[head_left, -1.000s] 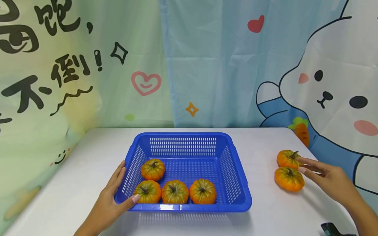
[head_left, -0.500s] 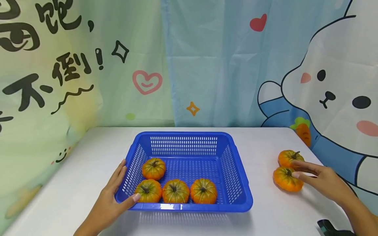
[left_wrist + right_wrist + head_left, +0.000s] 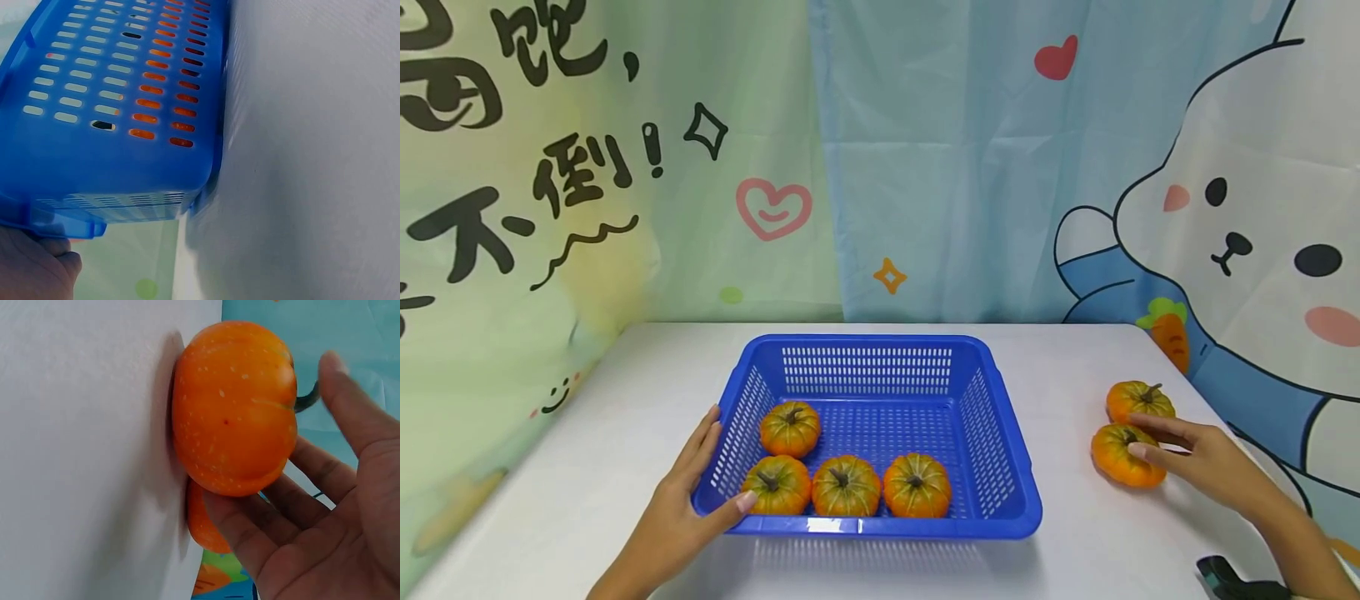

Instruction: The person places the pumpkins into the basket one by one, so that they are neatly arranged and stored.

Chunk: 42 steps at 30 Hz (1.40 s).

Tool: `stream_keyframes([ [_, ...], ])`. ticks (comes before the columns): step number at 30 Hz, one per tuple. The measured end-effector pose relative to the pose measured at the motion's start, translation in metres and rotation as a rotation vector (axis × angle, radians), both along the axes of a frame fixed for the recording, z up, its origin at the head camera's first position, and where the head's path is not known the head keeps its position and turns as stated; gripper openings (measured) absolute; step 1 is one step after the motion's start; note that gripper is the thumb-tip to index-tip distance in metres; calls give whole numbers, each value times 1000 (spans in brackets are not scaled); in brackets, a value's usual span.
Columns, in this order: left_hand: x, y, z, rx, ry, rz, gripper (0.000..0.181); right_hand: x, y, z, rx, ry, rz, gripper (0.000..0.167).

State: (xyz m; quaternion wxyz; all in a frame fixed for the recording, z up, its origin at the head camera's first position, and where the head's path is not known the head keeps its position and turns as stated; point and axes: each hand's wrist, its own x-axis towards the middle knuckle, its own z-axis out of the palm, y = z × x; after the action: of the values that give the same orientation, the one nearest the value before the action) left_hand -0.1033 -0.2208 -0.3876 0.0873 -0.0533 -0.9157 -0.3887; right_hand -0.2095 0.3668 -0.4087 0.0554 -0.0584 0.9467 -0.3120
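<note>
Backdrop [image 3: 925, 167] w/ writing [image 3: 576, 179] "不倒!" far L, behind white table [image 3: 1075, 542]. R hand [image 3: 1213, 462]: fingers spread round near pumpkin [image 3: 1122, 460], R side. L hand [image 3: 673, 517]: fingers gripping near-L corner, blue basket [image 3: 925, 527], 4 pumpkins [image 3: 846, 492] inside.

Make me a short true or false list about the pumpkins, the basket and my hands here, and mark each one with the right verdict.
1. The left hand holds the blue basket at its near left corner. True.
2. Four pumpkins lie in the basket. True.
3. Two loose pumpkins lie left of the basket. False: they are on the white table to its right.
4. The right hand is at the nearer loose pumpkin. True.
5. Only two pumpkins line the basket's near side. False: three do, with the fourth behind the leftmost.
6. The nearer loose pumpkin has no stem. False: a dark stem shows in the right wrist view.
</note>
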Motion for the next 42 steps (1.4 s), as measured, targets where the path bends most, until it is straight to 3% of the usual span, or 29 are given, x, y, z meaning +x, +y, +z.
stream_keyframes([
  [15,-1,0,0,1,9,-5,90,-4,-4,-5,4,68,-13,58],
  [30,0,-1,-3,6,15,-8,90,-6,-4,-4,18,-49,-10,67],
  [42,-1,0,-2,0,23,-9,90,-5,-16,-6,26,45,-10,60],
])
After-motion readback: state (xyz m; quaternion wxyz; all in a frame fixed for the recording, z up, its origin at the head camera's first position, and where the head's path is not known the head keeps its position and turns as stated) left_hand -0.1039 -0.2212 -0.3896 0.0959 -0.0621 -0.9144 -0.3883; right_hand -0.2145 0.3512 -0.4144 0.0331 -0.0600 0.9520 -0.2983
